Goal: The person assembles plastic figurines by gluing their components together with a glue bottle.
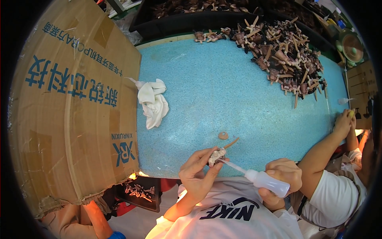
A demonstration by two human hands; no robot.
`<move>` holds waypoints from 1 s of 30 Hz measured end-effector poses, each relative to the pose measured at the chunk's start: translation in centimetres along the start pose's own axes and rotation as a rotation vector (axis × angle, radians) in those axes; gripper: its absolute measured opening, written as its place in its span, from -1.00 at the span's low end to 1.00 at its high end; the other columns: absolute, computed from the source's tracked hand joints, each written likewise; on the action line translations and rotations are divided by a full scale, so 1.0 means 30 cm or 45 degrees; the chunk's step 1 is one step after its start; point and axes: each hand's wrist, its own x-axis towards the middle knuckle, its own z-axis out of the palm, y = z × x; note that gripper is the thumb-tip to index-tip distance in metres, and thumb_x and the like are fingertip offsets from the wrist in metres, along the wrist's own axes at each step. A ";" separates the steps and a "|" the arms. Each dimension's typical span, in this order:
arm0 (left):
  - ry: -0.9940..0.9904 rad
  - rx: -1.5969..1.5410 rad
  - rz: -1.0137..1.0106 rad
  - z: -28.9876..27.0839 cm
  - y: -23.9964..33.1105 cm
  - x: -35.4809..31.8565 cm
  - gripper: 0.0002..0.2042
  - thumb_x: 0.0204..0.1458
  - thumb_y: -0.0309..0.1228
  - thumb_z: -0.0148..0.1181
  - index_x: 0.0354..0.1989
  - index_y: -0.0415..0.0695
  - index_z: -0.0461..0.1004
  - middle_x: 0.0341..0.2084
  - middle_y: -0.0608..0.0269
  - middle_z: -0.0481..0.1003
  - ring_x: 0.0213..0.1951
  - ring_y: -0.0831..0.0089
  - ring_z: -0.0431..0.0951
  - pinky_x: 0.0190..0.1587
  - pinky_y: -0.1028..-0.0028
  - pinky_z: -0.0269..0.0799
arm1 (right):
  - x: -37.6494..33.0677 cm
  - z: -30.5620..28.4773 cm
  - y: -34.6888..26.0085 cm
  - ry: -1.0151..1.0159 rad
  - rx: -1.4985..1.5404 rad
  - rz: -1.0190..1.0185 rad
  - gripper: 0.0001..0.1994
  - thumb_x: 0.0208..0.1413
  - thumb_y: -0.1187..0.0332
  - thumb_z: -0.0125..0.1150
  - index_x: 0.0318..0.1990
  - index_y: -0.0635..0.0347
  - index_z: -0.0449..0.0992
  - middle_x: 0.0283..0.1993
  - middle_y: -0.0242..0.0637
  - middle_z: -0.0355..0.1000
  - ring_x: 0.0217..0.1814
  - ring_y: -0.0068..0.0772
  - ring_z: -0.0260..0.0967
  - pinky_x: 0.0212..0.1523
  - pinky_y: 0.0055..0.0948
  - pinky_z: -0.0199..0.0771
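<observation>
Near the front edge of the blue tabletop (191, 87), my left hand (193, 172) pinches a small cream-coloured figurine (217, 156), with a thin tan strip sticking out past it. My right hand (288, 172) is wrapped round a translucent white squeeze bottle (270, 184). The bottle is tilted, its long narrow nozzle pointing left and meeting the figurine, or very nearly so. Just beyond my left hand lies a small round tan piece (223, 135) on the table.
A large cardboard box (79, 115) walls off the left side. By it lies a crumpled white cloth (152, 104). Many brown-and-pink figurines (282, 55) are heaped at the far right, before black trays (187, 24). A co-worker's hands (345, 122) are at the right edge.
</observation>
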 end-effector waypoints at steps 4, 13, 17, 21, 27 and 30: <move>0.010 0.028 -0.025 -0.006 -0.005 -0.007 -0.78 -0.06 -0.60 0.16 -0.19 -0.37 0.47 -0.20 -0.03 0.40 -0.28 0.22 0.54 -0.25 0.31 0.58 | 0.005 0.000 -0.005 0.012 -0.062 -0.035 -0.65 -0.34 0.44 0.39 -0.35 0.35 0.38 -0.76 -0.35 0.28 -0.83 -0.46 0.19 -0.82 -0.56 0.16; 0.011 -0.082 -0.044 0.002 0.012 -0.003 -0.67 -0.13 -0.72 0.15 -0.10 -0.40 0.42 -0.23 -0.02 0.45 -0.29 0.32 0.56 -0.25 0.52 0.44 | -0.015 0.016 -0.023 0.006 -0.171 0.042 -0.61 -0.15 0.10 0.30 -0.44 0.25 0.32 -0.79 -0.40 0.22 -0.80 -0.46 0.18 -0.75 -0.52 0.24; 0.030 -0.027 -0.057 -0.004 0.013 -0.003 -0.79 -0.07 -0.61 0.16 -0.21 -0.37 0.48 -0.20 -0.03 0.40 -0.29 0.22 0.54 -0.26 0.33 0.57 | 0.010 -0.008 -0.024 -0.147 -0.091 0.059 -0.66 -0.35 0.41 0.39 -0.38 0.33 0.40 -0.75 -0.33 0.28 -0.82 -0.40 0.21 -0.78 -0.53 0.23; 0.002 -0.030 0.006 -0.002 0.005 -0.002 -0.69 -0.12 -0.72 0.14 -0.12 -0.40 0.43 -0.22 -0.03 0.44 -0.30 0.30 0.56 -0.26 0.51 0.48 | -0.021 -0.003 -0.004 0.063 -0.093 0.003 -0.65 -0.36 0.40 0.37 -0.38 0.35 0.38 -0.75 -0.31 0.28 -0.83 -0.39 0.21 -0.78 -0.53 0.23; 0.015 -0.204 -0.086 0.002 0.021 0.000 -0.73 -0.08 -0.71 0.12 -0.14 -0.44 0.42 -0.22 0.00 0.42 -0.28 0.25 0.55 -0.25 0.46 0.51 | -0.077 0.012 -0.008 0.368 0.017 0.240 -0.58 -0.16 0.20 0.31 -0.33 0.31 0.25 -0.59 -0.26 0.28 -0.69 -0.46 0.21 -0.72 -0.57 0.21; 0.001 -0.415 -0.209 -0.002 0.017 0.002 -0.76 -0.04 -0.67 0.10 -0.15 -0.46 0.40 -0.23 0.01 0.42 -0.29 0.22 0.54 -0.25 0.41 0.53 | -0.044 0.011 0.003 0.558 0.385 0.546 -0.57 -0.01 0.12 0.21 -0.27 0.25 0.16 -0.48 -0.25 0.26 -0.60 -0.51 0.15 -0.70 -0.59 0.13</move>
